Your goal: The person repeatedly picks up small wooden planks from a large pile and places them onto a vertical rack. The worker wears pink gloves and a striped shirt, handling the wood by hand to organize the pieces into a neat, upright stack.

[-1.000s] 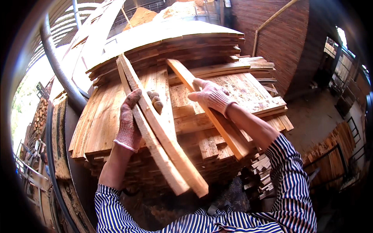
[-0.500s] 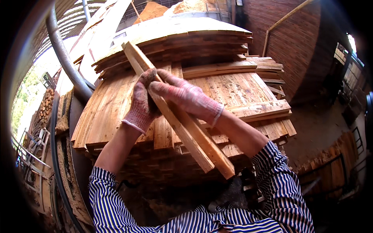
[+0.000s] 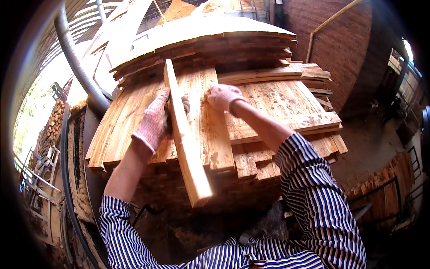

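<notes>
Left of our grip, beyond the forearm, a curved metal pipe point(image 3: 80, 62) runs past the stack, and pale boards point(image 3: 125, 123) lie side by side just next to our gloved left hand point(image 3: 152, 119). That hand is clamped around a loose board point(image 3: 186, 143), its fingertips showing along the far side; the board slants over the stack, its near end jutting toward us, below the grip. Just right of it, between our two hands, a laid board point(image 3: 219, 139) rests lengthwise on the stack. Our gloved right hand point(image 3: 225, 96) is at that board's right edge, fingers curled; we cannot tell whether they pinch the wood or only press it. Right of this hand spread dirt-flecked boards point(image 3: 268, 98), with a brick wall point(image 3: 331, 49) well beyond them. Ahead of both hands rise thicker layers of timber point(image 3: 201, 49).

We judge the step in hand to be setting the laid board into its row. The next move, as we read it, calls for freeing the right hand and lowering the loose board flat, edge against its neighbour, without nipping the left fingers underneath.
</notes>
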